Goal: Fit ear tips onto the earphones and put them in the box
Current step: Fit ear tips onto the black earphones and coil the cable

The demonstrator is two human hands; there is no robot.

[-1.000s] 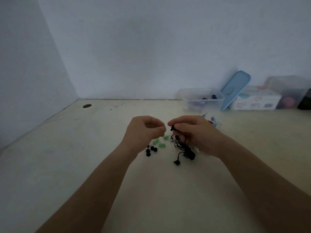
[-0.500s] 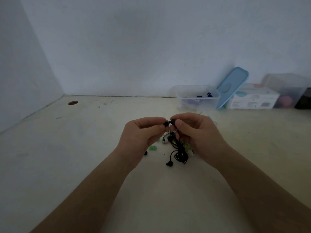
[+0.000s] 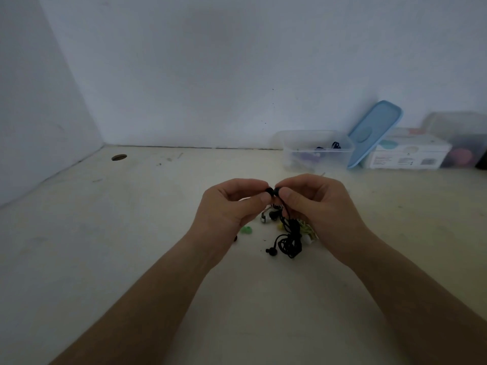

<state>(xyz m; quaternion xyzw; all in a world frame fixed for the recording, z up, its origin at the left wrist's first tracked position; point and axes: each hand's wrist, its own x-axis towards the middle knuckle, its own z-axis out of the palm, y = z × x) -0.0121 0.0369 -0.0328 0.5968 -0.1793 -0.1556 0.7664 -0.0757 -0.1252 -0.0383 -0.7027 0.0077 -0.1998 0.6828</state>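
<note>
while both hands are raised over the table (image 3: 131, 233), head view: left hand (image 3: 232, 206) pinches a black ear tip (image 3: 269, 191) btwn thumb + index, touching the black earbud (image 3: 277, 192) pinched by right hand (image 3: 319, 206). cable (image 3: 291, 241) drops in a tangle below right hand, 2nd bud (image 3: 271, 251) at its end. green tip (image 3: 246, 229) lies near left wrist. clear box (image 3: 316, 151) sits back right, well apart, blue lid (image 3: 374, 133) leaning on it.

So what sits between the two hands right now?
In the head view, the left hand pinches a black ear tip against the black earphone held by the right hand.
</note>
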